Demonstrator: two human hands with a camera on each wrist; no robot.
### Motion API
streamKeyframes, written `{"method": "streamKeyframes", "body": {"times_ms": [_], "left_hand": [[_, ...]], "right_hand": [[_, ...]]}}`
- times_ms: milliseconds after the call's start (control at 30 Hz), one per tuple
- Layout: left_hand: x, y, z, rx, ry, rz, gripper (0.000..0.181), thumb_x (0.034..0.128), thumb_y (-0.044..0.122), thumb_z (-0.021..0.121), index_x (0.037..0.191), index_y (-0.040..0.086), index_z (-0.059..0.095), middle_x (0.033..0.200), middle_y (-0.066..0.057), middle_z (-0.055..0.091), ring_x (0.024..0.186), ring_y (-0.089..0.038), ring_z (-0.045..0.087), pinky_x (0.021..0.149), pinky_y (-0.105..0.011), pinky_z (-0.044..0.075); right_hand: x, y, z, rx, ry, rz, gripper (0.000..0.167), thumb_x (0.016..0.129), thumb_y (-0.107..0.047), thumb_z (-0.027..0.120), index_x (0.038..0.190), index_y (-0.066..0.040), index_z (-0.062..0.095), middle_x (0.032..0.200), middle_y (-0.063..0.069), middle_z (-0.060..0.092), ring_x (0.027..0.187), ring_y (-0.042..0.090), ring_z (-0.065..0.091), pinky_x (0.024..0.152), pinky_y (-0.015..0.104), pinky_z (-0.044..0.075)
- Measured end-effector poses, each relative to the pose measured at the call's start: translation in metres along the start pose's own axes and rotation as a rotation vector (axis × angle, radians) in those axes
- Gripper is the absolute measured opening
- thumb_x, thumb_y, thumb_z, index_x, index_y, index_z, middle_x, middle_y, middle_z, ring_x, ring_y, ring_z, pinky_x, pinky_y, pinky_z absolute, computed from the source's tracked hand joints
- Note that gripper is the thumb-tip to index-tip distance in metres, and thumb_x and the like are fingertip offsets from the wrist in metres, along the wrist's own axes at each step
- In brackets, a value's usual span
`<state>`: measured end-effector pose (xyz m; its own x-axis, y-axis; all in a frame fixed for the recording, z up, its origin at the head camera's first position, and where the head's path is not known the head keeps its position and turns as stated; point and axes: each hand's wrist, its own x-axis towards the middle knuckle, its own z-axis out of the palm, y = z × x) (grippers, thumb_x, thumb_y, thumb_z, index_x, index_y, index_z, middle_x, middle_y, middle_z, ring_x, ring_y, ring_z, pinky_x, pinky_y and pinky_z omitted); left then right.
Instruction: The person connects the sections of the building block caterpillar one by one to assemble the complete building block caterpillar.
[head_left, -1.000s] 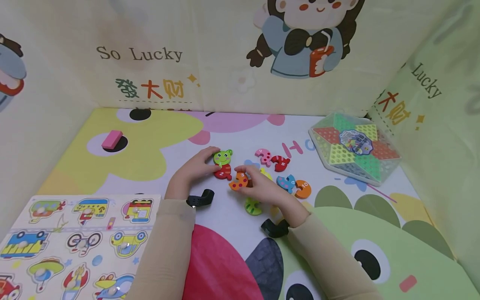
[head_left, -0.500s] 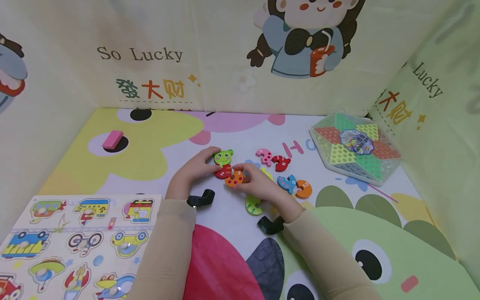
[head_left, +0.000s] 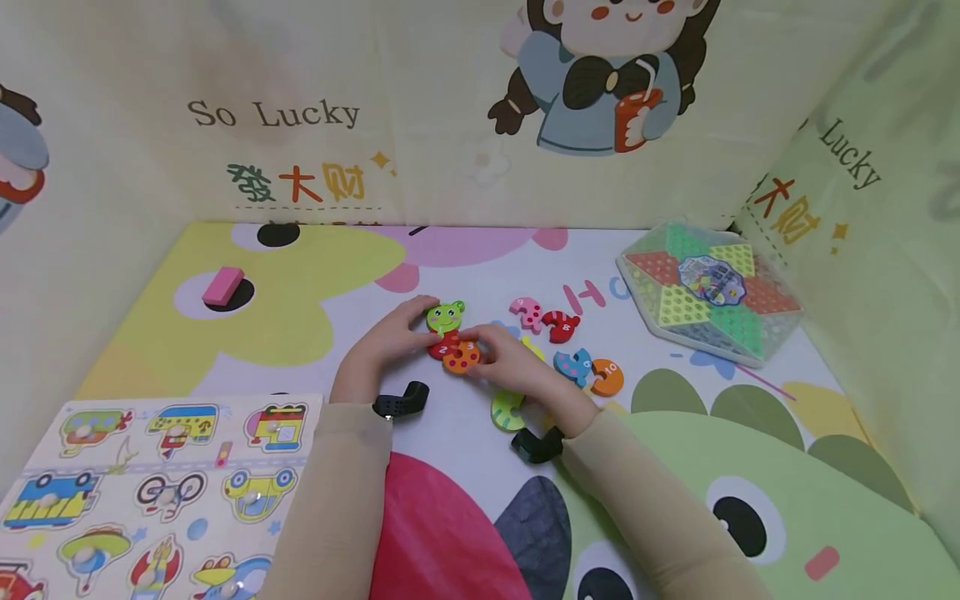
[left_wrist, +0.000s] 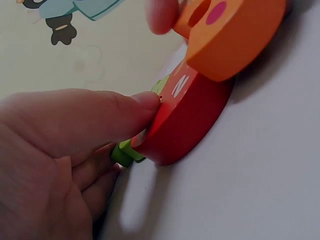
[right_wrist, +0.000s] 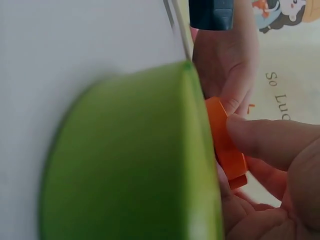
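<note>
My left hand holds the joined pair of wooden puzzle pieces: a green smiling head and a red piece marked 2. Its thumb presses the red piece's edge in the left wrist view; the other fingers reach round by the green one. Between thumb and fingers, my right hand pinches an orange dotted piece marked 3. That orange piece overlaps the red one's lower right edge, seemingly raised a little above it in the left wrist view. A green piece looms large before the right wrist camera.
Right of the hands lie pink, red, blue and orange number pieces. A vehicle peg puzzle board lies front left, a pink block back left. A hexagonal clear box stands back right.
The right hand has moved left, bringing the orange piece marked 3 up against the red piece marked 2. My left hand has stayed in place on its pair.
</note>
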<state>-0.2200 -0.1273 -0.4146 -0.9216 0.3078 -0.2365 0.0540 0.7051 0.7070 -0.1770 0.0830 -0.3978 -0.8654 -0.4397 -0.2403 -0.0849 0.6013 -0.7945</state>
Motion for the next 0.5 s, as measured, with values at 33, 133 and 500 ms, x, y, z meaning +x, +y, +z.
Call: {"method": "streamKeyframes", "body": {"times_ms": [33, 133, 500], "left_hand": [[-0.0002, -0.0002, 0.0003, -0.002, 0.001, 0.002, 0.061, 0.0834, 0.030, 0.059, 0.139, 0.023, 0.034, 0.149, -0.003, 0.026, 0.139, -0.023, 0.019, 0.111, -0.052, 0.020], [-0.0003, -0.0002, 0.0009, -0.005, 0.004, 0.006, 0.061, 0.0836, 0.031, 0.059, 0.139, 0.023, 0.034, 0.149, -0.003, 0.026, 0.139, -0.023, 0.019, 0.111, -0.051, 0.020], [-0.0009, -0.0009, 0.0011, 0.000, 0.003, -0.017, 0.061, 0.0835, 0.031, 0.059, 0.139, 0.026, 0.034, 0.150, -0.002, 0.024, 0.140, -0.022, 0.017, 0.110, -0.053, 0.020]], "right_hand": [[0.0000, -0.0001, 0.0003, -0.009, 0.002, 0.007, 0.052, 0.080, -0.019, 0.067, 0.129, -0.021, 0.048, 0.128, 0.002, 0.044, 0.112, 0.018, 0.045, 0.088, 0.034, 0.050], [0.0005, 0.0009, 0.0010, -0.023, 0.013, 0.023, 0.051, 0.080, -0.020, 0.068, 0.128, -0.023, 0.049, 0.127, 0.001, 0.044, 0.108, 0.018, 0.048, 0.086, 0.032, 0.051], [-0.0023, 0.0005, 0.0018, -0.141, 0.016, -0.041, 0.056, 0.079, -0.020, 0.069, 0.130, -0.022, 0.048, 0.139, 0.000, 0.037, 0.099, 0.013, 0.049, 0.081, 0.026, 0.051]]}}
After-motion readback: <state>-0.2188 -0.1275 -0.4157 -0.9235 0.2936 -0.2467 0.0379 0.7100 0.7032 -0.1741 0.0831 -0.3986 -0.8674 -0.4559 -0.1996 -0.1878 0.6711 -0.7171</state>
